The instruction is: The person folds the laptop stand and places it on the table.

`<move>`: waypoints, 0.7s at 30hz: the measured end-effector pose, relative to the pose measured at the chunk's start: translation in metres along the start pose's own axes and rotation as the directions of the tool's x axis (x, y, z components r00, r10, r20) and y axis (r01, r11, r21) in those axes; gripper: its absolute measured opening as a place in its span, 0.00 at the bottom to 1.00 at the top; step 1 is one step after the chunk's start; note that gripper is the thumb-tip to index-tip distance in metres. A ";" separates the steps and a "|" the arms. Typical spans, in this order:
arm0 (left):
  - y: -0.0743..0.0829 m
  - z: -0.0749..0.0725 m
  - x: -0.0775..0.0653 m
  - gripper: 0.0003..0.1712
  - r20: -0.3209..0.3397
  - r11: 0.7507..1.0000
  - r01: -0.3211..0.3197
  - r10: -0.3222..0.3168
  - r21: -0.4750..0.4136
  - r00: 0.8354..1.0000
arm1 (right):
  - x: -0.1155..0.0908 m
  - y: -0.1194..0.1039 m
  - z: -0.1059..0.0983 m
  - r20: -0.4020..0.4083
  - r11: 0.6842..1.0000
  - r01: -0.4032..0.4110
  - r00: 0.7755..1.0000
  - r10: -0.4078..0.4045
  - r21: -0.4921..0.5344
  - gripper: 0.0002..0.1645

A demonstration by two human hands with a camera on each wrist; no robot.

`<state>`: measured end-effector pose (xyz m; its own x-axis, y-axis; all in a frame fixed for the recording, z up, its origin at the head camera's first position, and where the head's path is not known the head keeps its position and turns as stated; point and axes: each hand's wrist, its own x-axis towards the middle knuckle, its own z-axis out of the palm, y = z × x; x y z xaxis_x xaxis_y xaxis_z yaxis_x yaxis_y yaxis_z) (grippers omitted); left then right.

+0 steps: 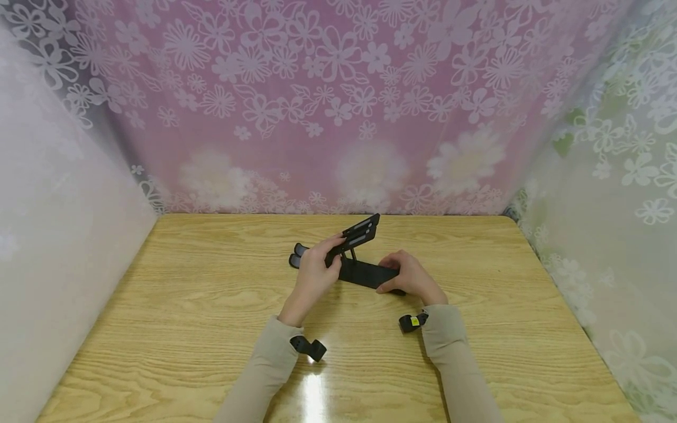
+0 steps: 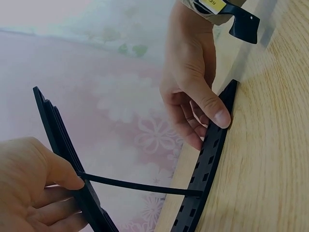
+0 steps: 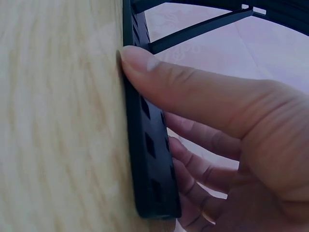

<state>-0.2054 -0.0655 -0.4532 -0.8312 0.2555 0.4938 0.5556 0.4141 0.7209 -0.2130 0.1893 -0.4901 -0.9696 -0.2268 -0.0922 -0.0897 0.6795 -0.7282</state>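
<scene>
A black folding laptop stand (image 1: 365, 274) lies on the wooden table, its upper panel (image 1: 365, 230) raised at a slant. My left hand (image 1: 315, 270) grips that panel near its lower end, thumb on the near side. Past this hand, two rounded hooks (image 1: 296, 255) with grey pads stick out to the left. My right hand (image 1: 411, 276) holds the right end of the slotted base, thumb along its near edge and fingers on the far side. In the left wrist view, a thin strut (image 2: 140, 185) spans panel and base. The right fingertips are partly hidden behind the base.
The wood-grain table (image 1: 185, 329) reaches back to a pink floral curtain (image 1: 338, 106). Pale sheets hang on the left (image 1: 63, 223) and right (image 1: 597, 247). A small black camera sits on each wrist, left (image 1: 312, 348) and right (image 1: 409, 322).
</scene>
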 end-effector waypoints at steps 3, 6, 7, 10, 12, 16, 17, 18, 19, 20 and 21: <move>0.000 0.000 0.000 0.21 -0.002 1.000 -0.007 0.007 -0.002 1.000 | 0.000 -0.003 0.001 0.012 1.000 -0.007 1.000 0.007 -0.005 0.34; 0.000 -0.001 0.000 0.21 0.001 1.000 -0.006 0.006 -0.002 1.000 | 0.000 -0.005 0.002 0.015 1.000 -0.019 1.000 0.019 -0.001 0.33; 0.000 -0.001 0.000 0.21 0.002 1.000 -0.005 0.005 -0.001 1.000 | 0.000 -0.005 0.002 0.016 1.000 -0.018 1.000 0.018 -0.003 0.32; 0.001 -0.001 -0.001 0.21 0.002 1.000 -0.004 0.004 0.001 1.000 | 0.000 -0.007 0.004 0.016 1.000 -0.028 0.999 0.028 -0.011 0.31; 0.001 -0.001 -0.001 0.21 0.000 1.000 -0.006 0.006 0.001 1.000 | 0.000 -0.008 0.004 0.016 0.999 -0.040 0.999 0.040 -0.021 0.30; 0.002 -0.001 -0.001 0.21 -0.005 1.000 -0.011 0.011 -0.008 1.000 | -0.001 -0.012 0.006 0.018 0.996 -0.067 0.997 0.068 -0.063 0.30; 0.001 -0.001 -0.001 0.21 -0.005 1.000 -0.012 0.012 -0.009 1.000 | -0.001 -0.014 0.007 0.021 0.995 -0.071 0.997 0.073 -0.075 0.31; 0.001 -0.001 -0.001 0.21 -0.007 1.000 -0.015 0.014 -0.011 1.000 | -0.001 -0.015 0.007 0.023 0.993 -0.076 0.997 0.078 -0.086 0.31; 0.001 -0.001 0.000 0.21 -0.007 1.000 -0.015 0.015 -0.012 1.000 | -0.001 -0.017 0.007 0.024 0.992 -0.078 0.996 0.081 -0.096 0.31; 0.000 -0.001 0.000 0.21 -0.007 1.000 -0.018 0.017 -0.015 1.000 | -0.002 -0.018 0.008 0.026 0.991 -0.081 0.996 0.084 -0.106 0.31; 0.000 -0.001 0.000 0.21 -0.006 1.000 -0.018 0.018 -0.017 1.000 | -0.002 -0.019 0.008 0.026 0.990 -0.089 0.995 0.092 -0.112 0.31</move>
<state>-0.2053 -0.0661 -0.4530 -0.8208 0.2575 0.5099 0.5710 0.3940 0.7202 -0.2076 0.1708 -0.4817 -0.9674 -0.1817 -0.1767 -0.0284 0.7706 -0.6367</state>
